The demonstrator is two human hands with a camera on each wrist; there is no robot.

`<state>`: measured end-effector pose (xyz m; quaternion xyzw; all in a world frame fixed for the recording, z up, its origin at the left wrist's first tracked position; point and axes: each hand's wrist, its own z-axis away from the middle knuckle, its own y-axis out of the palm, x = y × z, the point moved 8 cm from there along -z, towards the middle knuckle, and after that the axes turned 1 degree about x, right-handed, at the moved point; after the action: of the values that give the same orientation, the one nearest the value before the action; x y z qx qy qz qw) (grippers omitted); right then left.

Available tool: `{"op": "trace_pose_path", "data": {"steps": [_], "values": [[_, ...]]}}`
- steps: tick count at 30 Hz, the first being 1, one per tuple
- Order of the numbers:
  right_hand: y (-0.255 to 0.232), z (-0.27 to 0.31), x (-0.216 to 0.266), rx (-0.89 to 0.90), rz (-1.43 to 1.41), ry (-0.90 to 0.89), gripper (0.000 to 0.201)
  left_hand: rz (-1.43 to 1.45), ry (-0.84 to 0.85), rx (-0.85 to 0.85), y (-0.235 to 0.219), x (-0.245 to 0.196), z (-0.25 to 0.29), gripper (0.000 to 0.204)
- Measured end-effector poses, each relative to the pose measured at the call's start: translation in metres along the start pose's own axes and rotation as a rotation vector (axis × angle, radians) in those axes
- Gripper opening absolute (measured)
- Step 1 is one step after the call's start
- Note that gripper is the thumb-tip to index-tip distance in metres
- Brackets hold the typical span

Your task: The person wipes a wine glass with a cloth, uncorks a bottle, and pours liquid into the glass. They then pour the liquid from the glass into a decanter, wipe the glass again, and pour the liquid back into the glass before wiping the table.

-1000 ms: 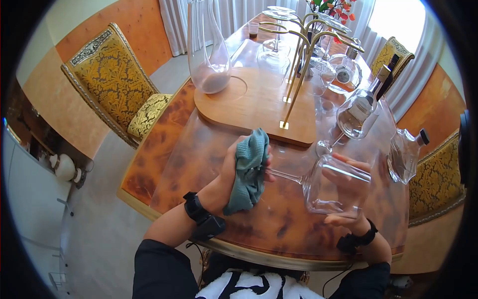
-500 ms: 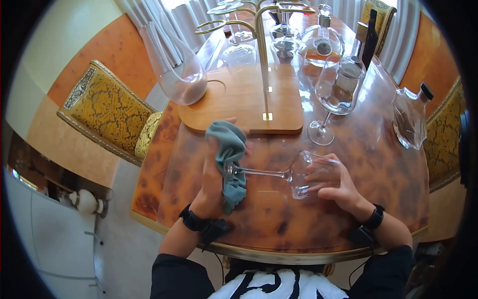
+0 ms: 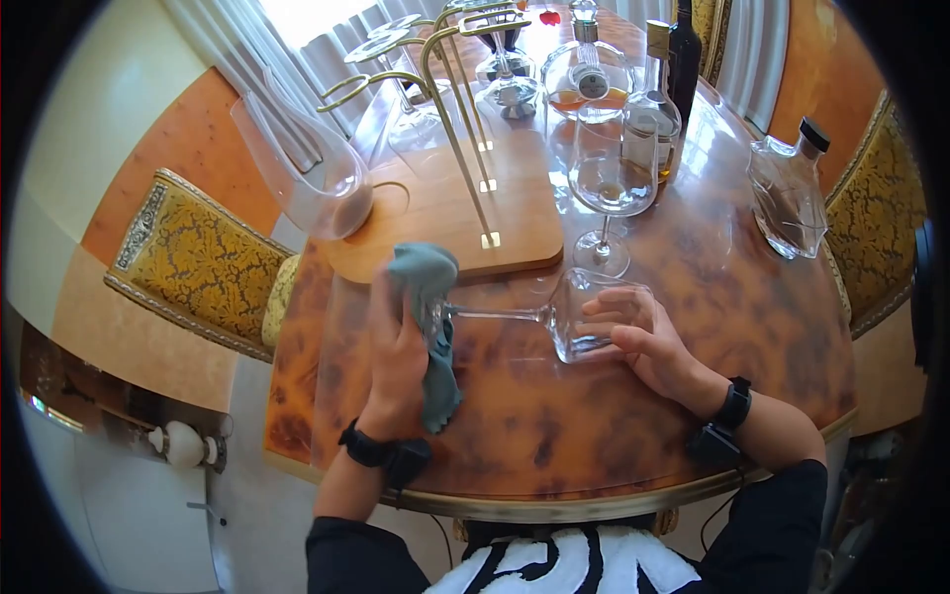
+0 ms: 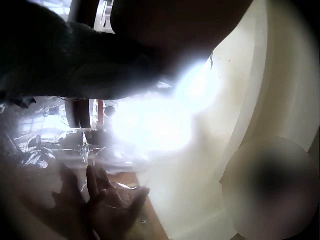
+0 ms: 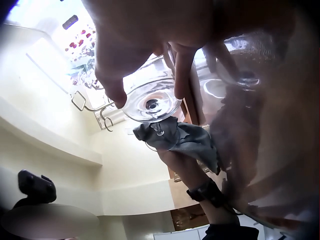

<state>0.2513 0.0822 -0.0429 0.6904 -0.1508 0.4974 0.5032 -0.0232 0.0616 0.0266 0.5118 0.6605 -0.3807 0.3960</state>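
Note:
A clear stemmed wine glass (image 3: 572,322) lies sideways between my hands, over the near part of the table. My left hand (image 3: 394,346) holds a grey-green cloth (image 3: 426,265) against the foot of the glass. The foot is partly covered by the cloth's folds. At the other end my right hand (image 3: 655,346) grips the bowl, thumb and fingers on opposite sides. The right wrist view looks toward the bowl, with the cloth (image 5: 192,142) behind it. Dark fabric and glare fill much of the left wrist view, where the right hand (image 4: 112,210) appears low down.
Just beyond the glass stand a wooden board (image 3: 435,223) with brass glass hangers (image 3: 460,129) and a tilted decanter (image 3: 332,193). Another wine glass (image 3: 609,188) stands upright at the board's right. Bottles (image 3: 643,129) and a square decanter (image 3: 790,193) are farther right on the glossy table (image 3: 554,426).
The head view has swung right and the bowl end appears farther from the table's front edge. The cloth has shifted over the foot; both hands keep hold of the glass and cloth.

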Motion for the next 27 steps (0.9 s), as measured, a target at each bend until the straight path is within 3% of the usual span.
{"op": "trace_pose_path", "data": {"steps": [2, 3, 6, 7, 9, 13, 15, 19, 21, 22, 24, 27], "values": [[-0.005, 0.000, -0.002, 0.015, -0.006, 0.007, 0.062, 0.049, -0.009, -0.095, -0.002, 0.002, -0.007, 0.024], [-0.007, -0.001, -0.003, 0.033, -0.031, 0.004, 0.061, 0.073, -0.069, -0.022, 0.000, 0.000, -0.010, 0.023], [-0.015, -0.004, -0.009, 0.045, -0.086, 0.019, 0.063, 0.031, -0.116, -0.056, 0.007, -0.016, -0.008, 0.031], [-0.013, -0.004, -0.007, 0.048, -0.080, 0.022, 0.063, 0.036, -0.114, -0.062, 0.009, -0.009, -0.006, 0.031], [-0.008, -0.003, -0.003, 0.045, -0.161, 0.045, 0.069, 0.082, 0.041, -0.058, 0.015, -0.004, -0.001, 0.051], [-0.005, -0.004, -0.006, 0.080, -0.188, 0.093, 0.077, 0.224, 0.004, 0.057, 0.012, 0.003, 0.011, 0.052], [-0.009, -0.004, -0.006, 0.050, -0.180, 0.090, 0.082, 0.008, 0.179, 0.167, 0.022, -0.021, 0.013, 0.058], [-0.004, -0.004, -0.004, 0.042, -0.069, 0.069, 0.086, -0.076, 0.031, 0.135, 0.012, -0.009, 0.000, 0.063], [-0.003, -0.003, -0.003, 0.029, 0.015, 0.058, 0.086, -0.288, 0.175, 0.119, 0.010, -0.011, -0.004, 0.057], [-0.002, -0.002, -0.005, 0.030, 0.016, 0.064, 0.086, -0.288, 0.170, 0.116, 0.007, -0.012, -0.004, 0.057], [0.000, -0.003, -0.001, 0.020, 0.064, 0.010, 0.085, -0.618, 0.177, 0.071, 0.003, -0.020, -0.006, 0.041], [-0.002, -0.002, -0.002, -0.005, 0.077, 0.005, 0.085, -0.713, 0.164, 0.054, 0.000, -0.013, -0.007, 0.034]]}}
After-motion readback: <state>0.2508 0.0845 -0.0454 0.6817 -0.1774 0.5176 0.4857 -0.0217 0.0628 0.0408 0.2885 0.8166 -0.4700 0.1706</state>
